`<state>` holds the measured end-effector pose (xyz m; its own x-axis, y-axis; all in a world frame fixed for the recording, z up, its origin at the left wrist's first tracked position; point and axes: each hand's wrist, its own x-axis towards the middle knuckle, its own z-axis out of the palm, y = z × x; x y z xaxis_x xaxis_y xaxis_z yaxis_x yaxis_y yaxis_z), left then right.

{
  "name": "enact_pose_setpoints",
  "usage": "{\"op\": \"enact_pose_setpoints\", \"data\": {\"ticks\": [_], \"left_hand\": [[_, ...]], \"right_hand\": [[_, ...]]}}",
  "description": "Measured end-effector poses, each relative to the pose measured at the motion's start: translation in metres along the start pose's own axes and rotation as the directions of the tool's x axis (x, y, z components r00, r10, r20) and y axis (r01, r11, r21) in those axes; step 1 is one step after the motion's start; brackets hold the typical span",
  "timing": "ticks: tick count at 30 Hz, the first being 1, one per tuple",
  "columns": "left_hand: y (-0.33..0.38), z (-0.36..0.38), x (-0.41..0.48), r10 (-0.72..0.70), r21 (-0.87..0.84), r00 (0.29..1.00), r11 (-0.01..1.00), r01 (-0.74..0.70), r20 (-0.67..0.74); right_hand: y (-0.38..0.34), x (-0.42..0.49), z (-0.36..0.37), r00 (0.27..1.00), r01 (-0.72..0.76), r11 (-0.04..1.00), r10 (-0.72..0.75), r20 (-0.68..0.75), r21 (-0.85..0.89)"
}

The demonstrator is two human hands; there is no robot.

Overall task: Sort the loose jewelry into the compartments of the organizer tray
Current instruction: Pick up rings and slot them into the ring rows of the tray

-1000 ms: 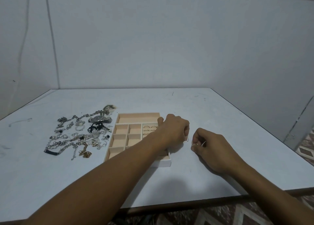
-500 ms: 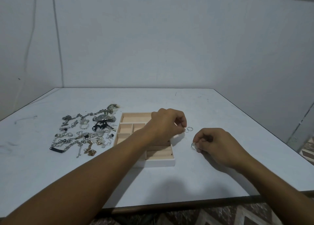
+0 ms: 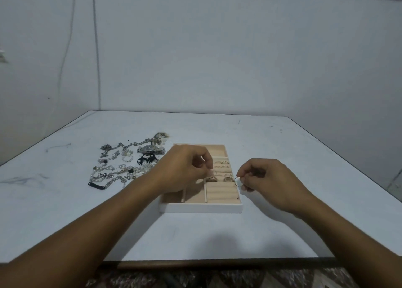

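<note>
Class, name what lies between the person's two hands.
In the head view, the tray, its ring rows holding several rings, lies between the left hand and the right hand.

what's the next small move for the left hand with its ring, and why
Probably lower the left hand slightly and press its ring into the padded slot below: it hovers over the ring rows of the tray, where other rings sit, and the right hand holds a second ring at its right edge.

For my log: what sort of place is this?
Probably a plain room at home: white table in a corner of bare painted walls, cable hanging down one, patterned floor underneath.
</note>
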<state>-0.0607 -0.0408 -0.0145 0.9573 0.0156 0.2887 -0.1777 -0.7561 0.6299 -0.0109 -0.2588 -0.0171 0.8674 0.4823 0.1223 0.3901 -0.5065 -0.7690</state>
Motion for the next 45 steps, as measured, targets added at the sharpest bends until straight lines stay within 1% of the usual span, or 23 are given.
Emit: {"op": "enact_pose_setpoints", "data": {"ticks": [5, 10, 15, 21, 26, 32, 35, 41, 45], "left_hand": [[-0.003, -0.004, -0.007, -0.021, 0.017, 1.000, 1.000, 0.021, 0.008], [-0.003, -0.003, -0.011, -0.028, 0.052, 1.000, 0.998, 0.028, -0.009], [-0.002, 0.001, -0.014, -0.030, 0.083, 1.000, 0.996, 0.031, -0.003], [-0.001, 0.005, -0.016, -0.035, 0.043, 0.999, 0.998, 0.035, 0.013], [-0.001, 0.007, -0.015, -0.017, 0.088, 1.000, 0.996, 0.018, -0.010], [-0.001, 0.009, -0.013, 0.010, 0.153, 1.000, 0.988, -0.006, -0.025], [0.000, 0.012, -0.012, 0.026, 0.224, 0.999, 0.974, -0.021, -0.019], [-0.002, 0.017, -0.012, 0.114, 0.391, 0.993, 0.915, -0.103, -0.005], [0.000, 0.016, -0.013, 0.152, 0.445, 0.988, 0.884, -0.141, 0.013]], "right_hand": [[-0.009, 0.004, 0.008, 0.999, 0.033, 0.999, -0.032, 0.012, -0.017], [-0.011, 0.006, 0.013, 0.999, 0.044, 0.998, -0.044, -0.011, -0.050], [-0.011, 0.006, 0.014, 0.998, 0.055, 0.992, -0.058, -0.023, -0.117], [-0.012, 0.005, 0.015, 0.998, 0.055, 0.991, -0.057, -0.014, -0.121], [-0.012, 0.005, 0.017, 0.998, 0.057, 0.991, -0.059, -0.010, -0.117], [-0.010, 0.006, 0.019, 0.999, 0.038, 0.990, -0.040, -0.008, -0.139], [-0.010, 0.005, 0.020, 0.999, 0.040, 0.989, -0.041, -0.003, -0.145], [-0.010, 0.005, 0.019, 0.999, 0.037, 0.989, -0.039, -0.010, -0.143], [-0.008, 0.004, 0.019, 0.999, 0.045, 0.988, -0.048, -0.020, -0.145]]}}
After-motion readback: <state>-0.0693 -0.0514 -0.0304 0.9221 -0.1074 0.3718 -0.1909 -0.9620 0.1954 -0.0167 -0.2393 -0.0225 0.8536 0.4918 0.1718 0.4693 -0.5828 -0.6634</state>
